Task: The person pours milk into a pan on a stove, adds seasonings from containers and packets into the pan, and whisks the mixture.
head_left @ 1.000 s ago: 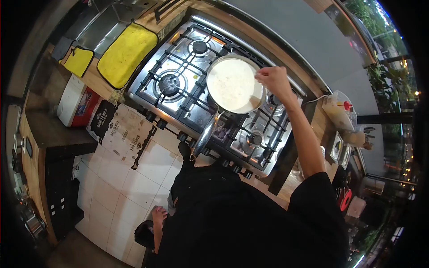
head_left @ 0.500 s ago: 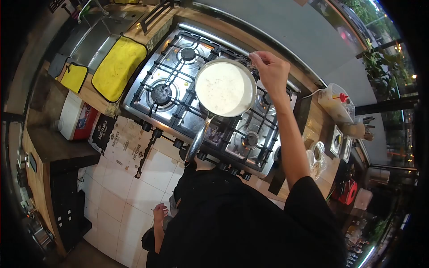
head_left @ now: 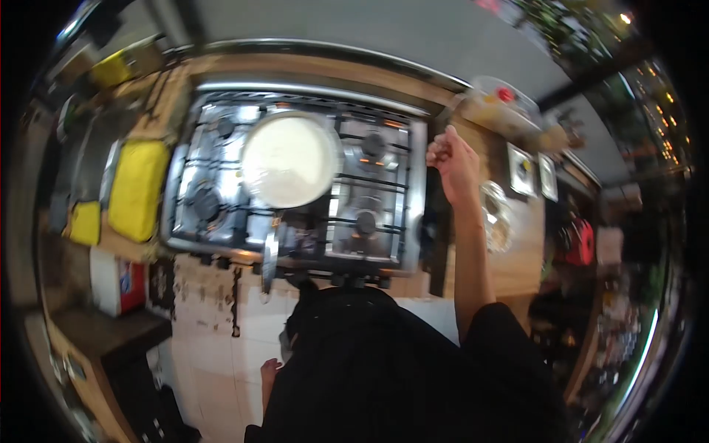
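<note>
A round pan [head_left: 290, 159] of creamy white liquid rests on the gas stove [head_left: 310, 240], its metal handle pointing down toward my body. My right hand [head_left: 452, 156] is raised past the stove's right edge, near the counter, away from the pan. Its fingers are bent together; what they hold, if anything, is too small to make out. Low beside my body, my left hand [head_left: 272, 367] hangs over the floor, small and blurred, touching nothing visible.
Yellow mats [head_left: 138, 190] lie left of the stove by the sink. On the right counter [head_left: 521, 221] are glass bowls [head_left: 496, 221], metal trays [head_left: 521, 170] and a clear container [head_left: 502, 111] with a red item. A red and white box [head_left: 118, 280] is at lower left.
My right hand has left the pan's edge and moved right, over the side of the stove. The view has turned, so the stove and pan appear further left. My left hand still hangs low.
</note>
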{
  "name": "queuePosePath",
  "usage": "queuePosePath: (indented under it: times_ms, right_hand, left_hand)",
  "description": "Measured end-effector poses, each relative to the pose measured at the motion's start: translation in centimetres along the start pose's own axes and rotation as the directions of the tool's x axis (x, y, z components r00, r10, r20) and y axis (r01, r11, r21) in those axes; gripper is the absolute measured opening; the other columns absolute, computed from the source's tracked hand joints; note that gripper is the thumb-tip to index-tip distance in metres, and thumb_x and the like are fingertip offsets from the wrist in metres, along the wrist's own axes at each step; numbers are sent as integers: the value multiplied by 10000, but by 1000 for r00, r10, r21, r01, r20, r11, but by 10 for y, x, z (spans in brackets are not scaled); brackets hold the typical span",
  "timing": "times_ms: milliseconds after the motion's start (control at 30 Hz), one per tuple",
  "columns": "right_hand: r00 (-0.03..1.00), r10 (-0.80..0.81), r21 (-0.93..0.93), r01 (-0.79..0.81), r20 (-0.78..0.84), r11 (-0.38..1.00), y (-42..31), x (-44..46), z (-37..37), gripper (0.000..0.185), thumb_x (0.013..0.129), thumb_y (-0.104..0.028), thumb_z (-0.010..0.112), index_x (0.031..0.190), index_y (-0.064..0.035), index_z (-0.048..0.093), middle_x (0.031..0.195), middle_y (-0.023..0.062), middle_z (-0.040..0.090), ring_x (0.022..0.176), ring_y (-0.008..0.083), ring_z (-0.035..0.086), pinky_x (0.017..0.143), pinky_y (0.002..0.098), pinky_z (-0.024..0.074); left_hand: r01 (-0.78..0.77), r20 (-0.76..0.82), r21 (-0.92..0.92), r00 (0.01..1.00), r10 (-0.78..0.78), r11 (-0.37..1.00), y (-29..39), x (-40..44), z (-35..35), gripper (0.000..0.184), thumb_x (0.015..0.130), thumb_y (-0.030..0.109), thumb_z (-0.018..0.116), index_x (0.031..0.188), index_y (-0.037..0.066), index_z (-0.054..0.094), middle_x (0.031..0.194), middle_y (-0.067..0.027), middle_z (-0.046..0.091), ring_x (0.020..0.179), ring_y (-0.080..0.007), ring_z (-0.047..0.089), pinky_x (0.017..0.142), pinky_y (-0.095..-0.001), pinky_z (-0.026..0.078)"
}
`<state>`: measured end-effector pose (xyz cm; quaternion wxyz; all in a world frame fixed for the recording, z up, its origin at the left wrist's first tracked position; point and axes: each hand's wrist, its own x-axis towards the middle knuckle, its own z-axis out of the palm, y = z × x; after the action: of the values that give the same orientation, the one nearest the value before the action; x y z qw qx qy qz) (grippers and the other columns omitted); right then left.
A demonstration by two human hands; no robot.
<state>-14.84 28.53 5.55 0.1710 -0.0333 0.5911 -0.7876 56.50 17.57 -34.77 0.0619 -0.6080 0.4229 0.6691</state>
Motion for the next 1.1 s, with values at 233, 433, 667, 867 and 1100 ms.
queuePosePath:
  times_ms: [233,433,667,867,1100]
  right_hand:
    - [949,-189,-801,-97,-254,591,-4,-64,-302,164,835,-163,639,804,-10,692,708,102,664,637,173,619,594,304,481]
    - [983,-128,-992,128,128,-10,2,-4,-314,123,788,-116,630,831,-47,722,776,162,685,709,338,660,680,382,532]
    - [893,117,-858,450,435,-246,-3,13,-302,231,765,-80,632,994,-71,658,931,144,673,821,346,646,700,417,538]
    - [856,281,-805,509,435,-304,7,32,-311,192,794,-39,591,978,-63,636,852,135,661,792,343,649,687,434,533]
    - [885,75,-828,457,460,-325,22,26,-317,252,779,-27,589,1020,-81,641,871,148,663,777,346,653,671,432,533]
  left_hand:
    - [-274,212,384,956,205,882,78,38,20,340,928,295,535,1140,32,574,905,-99,646,761,-262,664,603,-379,547]
    - [-34,0,284,999,36,958,200,-17,71,237,949,299,529,1071,101,574,890,-34,615,757,-164,625,594,-262,466]
    - [-92,-172,220,976,131,971,184,-63,89,200,962,245,513,1069,89,579,888,-20,618,758,-135,618,592,-250,463]
    - [39,-78,408,997,-8,912,103,-91,107,185,915,192,565,1029,50,595,854,-66,619,703,-169,629,523,-283,497]
    - [-102,-16,316,993,113,943,39,-85,104,217,952,228,541,1036,33,583,872,-88,615,727,-189,625,590,-311,516]
